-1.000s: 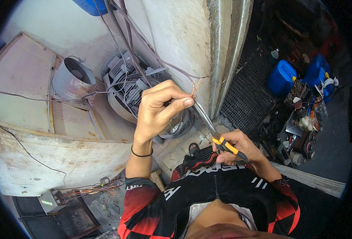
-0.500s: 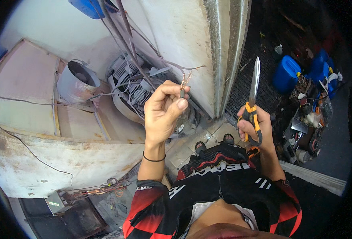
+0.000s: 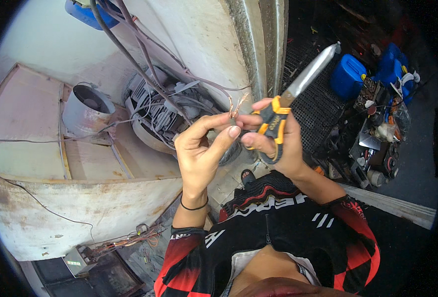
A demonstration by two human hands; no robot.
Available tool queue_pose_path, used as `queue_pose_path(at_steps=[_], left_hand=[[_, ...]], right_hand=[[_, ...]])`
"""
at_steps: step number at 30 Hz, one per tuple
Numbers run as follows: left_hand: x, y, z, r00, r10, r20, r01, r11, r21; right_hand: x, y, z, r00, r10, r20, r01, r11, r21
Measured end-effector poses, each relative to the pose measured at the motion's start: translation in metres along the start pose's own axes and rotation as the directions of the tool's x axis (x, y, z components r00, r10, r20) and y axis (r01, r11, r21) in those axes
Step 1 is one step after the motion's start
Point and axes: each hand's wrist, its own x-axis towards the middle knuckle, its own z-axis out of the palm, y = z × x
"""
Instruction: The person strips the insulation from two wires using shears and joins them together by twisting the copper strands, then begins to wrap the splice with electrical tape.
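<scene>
Between thumb and forefinger, my left hand (image 3: 204,143) pinches the end of a grey electrical cable, whose bare copper strands (image 3: 236,105) fan out above the fingertips. Close beside it on the right, my right hand (image 3: 283,141) grips a pair of scissors (image 3: 273,123) with yellow and black handles. Their long metal blades lie together and point up and to the right, away from the cable. My right fingertips are next to the copper strands; whether they touch them I cannot tell.
Behind my left hand stands a grey motor (image 3: 159,109) with loose cables hanging over it. A round metal duct (image 3: 87,106) rises at left. A blue jug (image 3: 348,76) and piled tools are at right. An edged panel (image 3: 261,49) stands at the top middle.
My right hand has moved left and up to my left hand, bringing the scissors along and tilting their blades further right. The copper strands now look more gathered into separate bunches.
</scene>
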Motion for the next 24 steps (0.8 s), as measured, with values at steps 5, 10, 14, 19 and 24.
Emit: queue_pose_path(at_steps=[5,10,14,19,24], left_hand=[[-0.004,0.015,-0.004,0.998,0.068,-0.018,-0.065,0.992,0.108],[-0.007,0.024,-0.015,0.999,0.032,0.004,-0.032,0.965,0.261],[-0.004,0.032,-0.021,0.987,0.148,0.06,-0.16,0.896,0.414],[-0.01,0.034,-0.025,0.999,-0.028,-0.014,0.031,0.949,0.315],[-0.013,0.037,-0.034,0.994,0.026,0.103,-0.069,0.893,0.444]], right_hand=[[0.007,0.011,0.008,0.997,0.028,0.067,-0.034,0.996,0.083],[0.009,0.015,0.009,0.992,-0.057,0.117,0.057,0.998,0.0],[0.006,0.013,0.015,0.994,-0.017,0.109,0.018,1.0,-0.013],[0.006,0.004,0.014,0.978,0.139,0.157,-0.142,0.99,0.009],[0.005,-0.001,0.016,0.973,0.128,0.192,-0.126,0.992,-0.024]])
